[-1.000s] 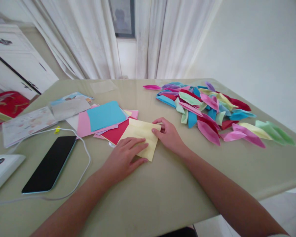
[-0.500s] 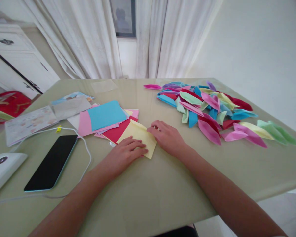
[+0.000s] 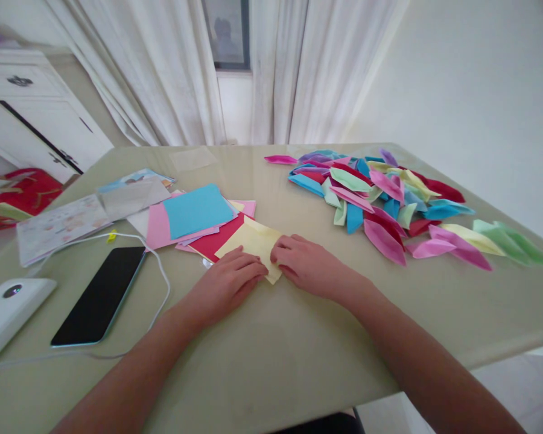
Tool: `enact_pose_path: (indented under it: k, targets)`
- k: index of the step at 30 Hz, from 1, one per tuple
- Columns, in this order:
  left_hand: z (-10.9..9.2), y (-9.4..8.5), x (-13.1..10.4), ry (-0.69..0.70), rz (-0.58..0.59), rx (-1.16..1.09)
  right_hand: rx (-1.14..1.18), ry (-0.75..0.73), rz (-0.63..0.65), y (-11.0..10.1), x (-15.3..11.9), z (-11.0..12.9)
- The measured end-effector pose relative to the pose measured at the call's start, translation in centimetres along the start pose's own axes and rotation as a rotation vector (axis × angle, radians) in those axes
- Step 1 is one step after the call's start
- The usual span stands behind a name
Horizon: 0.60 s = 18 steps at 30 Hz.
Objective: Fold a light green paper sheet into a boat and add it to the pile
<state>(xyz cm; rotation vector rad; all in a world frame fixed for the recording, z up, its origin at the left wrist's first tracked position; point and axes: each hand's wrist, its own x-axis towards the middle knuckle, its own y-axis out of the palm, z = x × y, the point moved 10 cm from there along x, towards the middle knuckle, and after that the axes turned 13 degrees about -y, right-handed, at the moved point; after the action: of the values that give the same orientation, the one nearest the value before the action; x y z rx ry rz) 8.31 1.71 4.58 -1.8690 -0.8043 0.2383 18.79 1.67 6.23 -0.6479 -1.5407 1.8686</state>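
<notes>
A pale yellow sheet of paper (image 3: 253, 237) lies on the table in front of me, partly over a red sheet (image 3: 217, 237). My left hand (image 3: 233, 278) rests on its lower left part, with the fingers together. At the right edge, my right hand (image 3: 305, 260) has its fingers curled and pinches the paper. The sheet's lower corner shows between the two hands. Behind and to the left, a blue sheet (image 3: 199, 211) tops a stack of pink and purple ones.
Folded coloured papers (image 3: 380, 193) are heaped at the right. On the left are a black phone (image 3: 99, 295), a white device (image 3: 15, 310), a white cable (image 3: 166, 280) and a printed sheet (image 3: 66, 226). Curtains (image 3: 154, 72) hang behind the table (image 3: 253, 367).
My right hand has moved down slightly along the paper's right edge, and its fingers are more curled. The yellow sheet's upper edge, raised before, now looks flatter. The view has shifted slightly.
</notes>
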Motion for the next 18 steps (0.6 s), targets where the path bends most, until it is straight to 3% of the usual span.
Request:
enact_pose_path:
  k: [5,8,11,18]
  targets:
    - [0.1,0.1,0.1,-0.036,0.028,-0.043,0.182,-0.141,0.004,0.2,-0.7,1.1]
    - [0.6,0.0,0.5,-0.105,0.004,-0.114,0.228,-0.230,-0.072,0.3,-1.5,1.4]
    - [1.5,0.0,0.7,-0.216,-0.001,-0.194,0.266,-0.196,-0.173,0.4,-2.1,0.7]
    - [2.5,-0.2,0.5,-0.345,-0.002,-0.257,0.157,-0.087,-0.231,1.0,-1.9,0.8]
